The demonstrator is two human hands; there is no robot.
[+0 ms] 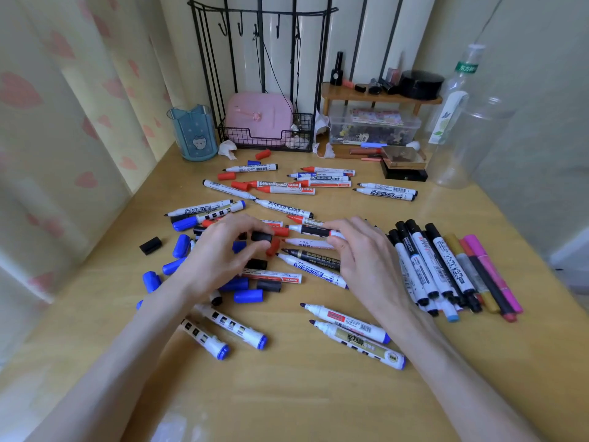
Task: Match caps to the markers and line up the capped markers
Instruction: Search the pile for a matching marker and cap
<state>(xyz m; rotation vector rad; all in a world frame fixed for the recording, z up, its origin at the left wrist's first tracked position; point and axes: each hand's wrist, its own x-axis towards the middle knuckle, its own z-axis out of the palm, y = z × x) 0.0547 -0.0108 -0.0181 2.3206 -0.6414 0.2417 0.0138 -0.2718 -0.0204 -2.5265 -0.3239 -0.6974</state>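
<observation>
My left hand pinches a black cap between thumb and fingers. My right hand grips an uncapped black-and-white marker, its tip pointing left at the cap with a small gap between them. Both hover over a heap of uncapped markers and loose blue, red and black caps in the middle of the wooden table. To the right lies a row of capped markers, black-capped ones beside gold, red and pink ones.
More uncapped markers lie farther back. Two blue-ended markers lie near my right forearm, two more by my left. A lone black cap sits at the left. A blue cup, wire rack and clear bottle stand behind.
</observation>
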